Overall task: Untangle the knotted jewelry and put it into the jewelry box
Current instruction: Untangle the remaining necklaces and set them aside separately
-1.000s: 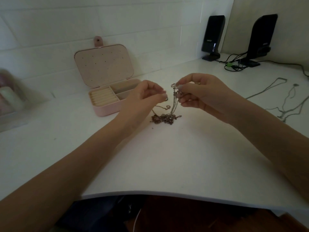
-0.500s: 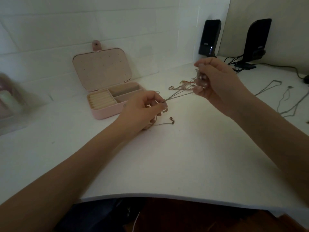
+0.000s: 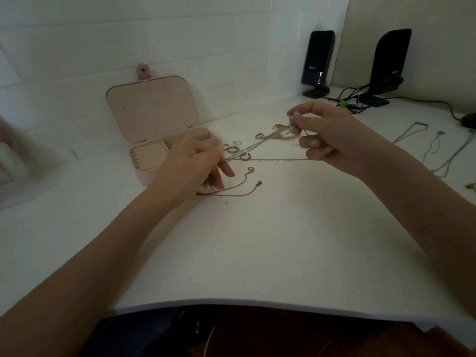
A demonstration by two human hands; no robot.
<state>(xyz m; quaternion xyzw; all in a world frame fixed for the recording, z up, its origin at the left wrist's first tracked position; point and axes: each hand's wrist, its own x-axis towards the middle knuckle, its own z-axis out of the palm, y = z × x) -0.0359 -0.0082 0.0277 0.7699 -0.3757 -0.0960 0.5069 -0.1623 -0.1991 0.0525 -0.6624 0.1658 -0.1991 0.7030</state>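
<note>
The knotted jewelry (image 3: pixel 260 148) is a bundle of thin chains with several rings threaded on, stretched taut between my two hands just above the white desk (image 3: pixel 257 240). My left hand (image 3: pixel 195 166) pinches one end low at the desk, with loose chain ends (image 3: pixel 239 188) trailing to its right. My right hand (image 3: pixel 332 137) pinches the other end higher up, next to a pink beaded piece (image 3: pixel 280 134). The pink jewelry box (image 3: pixel 152 117) stands open behind my left hand, its lid upright and its ring rolls showing.
Two black speakers (image 3: pixel 318 63) (image 3: pixel 389 63) with tangled cables (image 3: pixel 353 99) stand at the back right by the wall. Separate thin necklaces (image 3: pixel 435 148) lie on the desk at the far right. A blurred clear container (image 3: pixel 10 161) sits at the left edge.
The hands have pulled further apart, so the chains are stretched wider and the rings have spread along them. My left hand dropped toward the desk; loose chain ends now trail on the surface.
</note>
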